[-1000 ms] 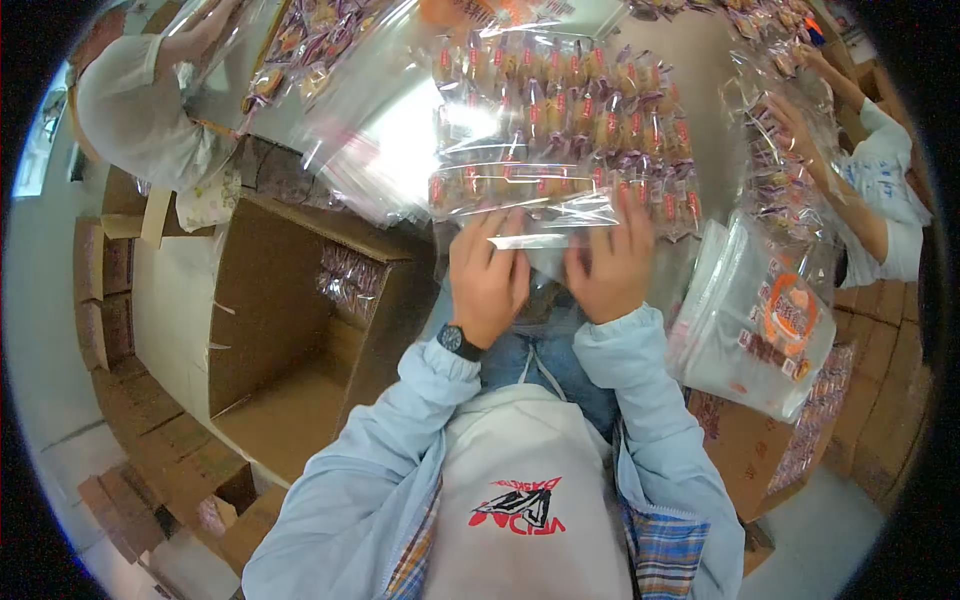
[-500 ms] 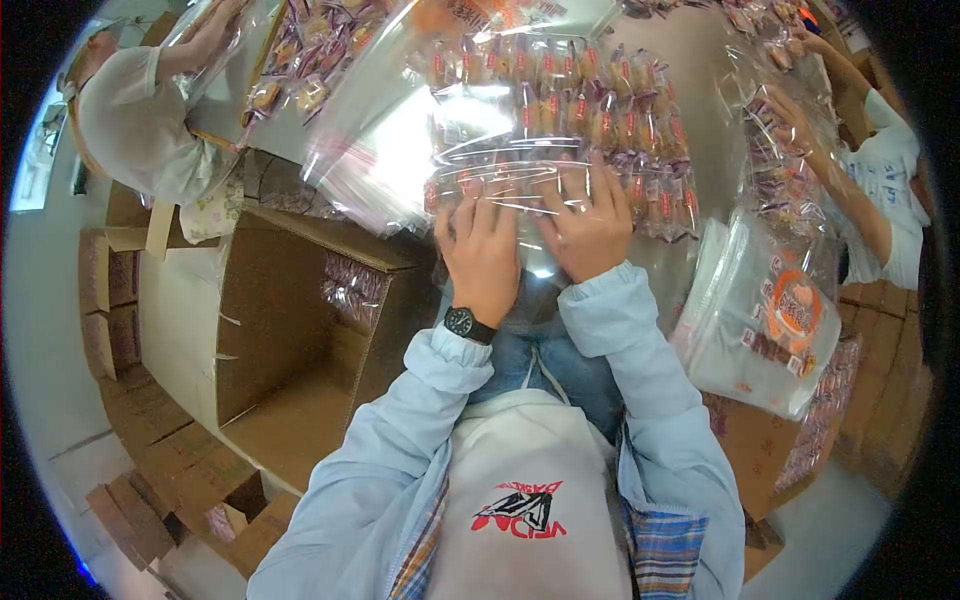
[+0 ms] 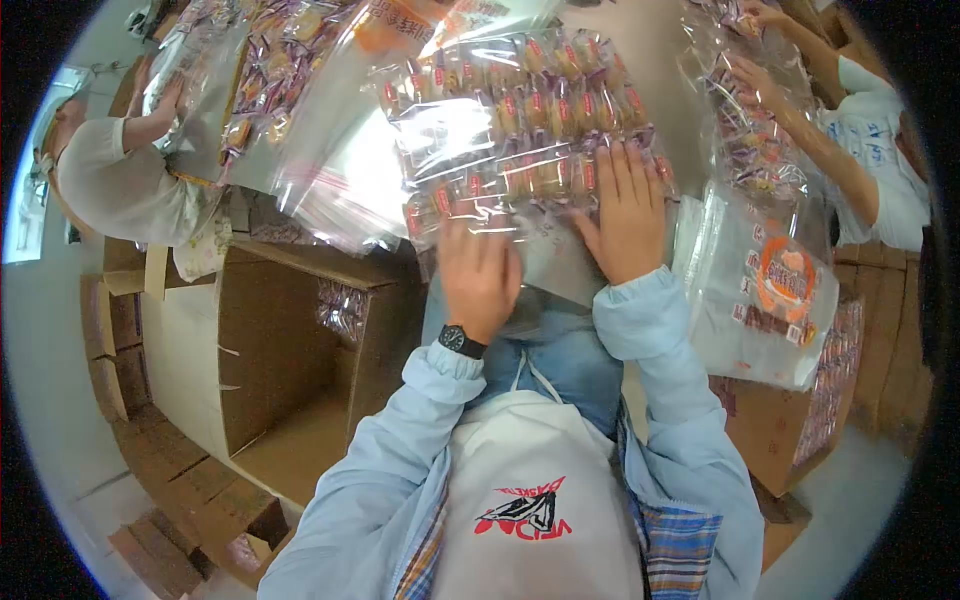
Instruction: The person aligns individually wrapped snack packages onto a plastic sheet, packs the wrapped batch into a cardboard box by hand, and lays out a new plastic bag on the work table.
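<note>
Your flat right hand (image 3: 630, 215) and blurred, spread left hand (image 3: 478, 278) lie at the near side of the clear plastic bag of golden wrapped snacks (image 3: 535, 125) ahead, seemingly to hold its rows level.

1. A single head-worn camera is looking forward and steeply down from above the wearer's white printed shirt (image 3: 545, 450), which is filling the lower middle at close range.
2. It is facing the counter (image 3: 655, 75) across the upper part, keeping the left hand (image 3: 477, 278) and right hand (image 3: 632, 215) near mid-frame.
3. Its wide lens is curving the edges inside a dark round border.
4. It is also taking in one co-worker (image 3: 118, 200) upper left and another co-worker (image 3: 866, 150) upper right, both farther off.
</note>
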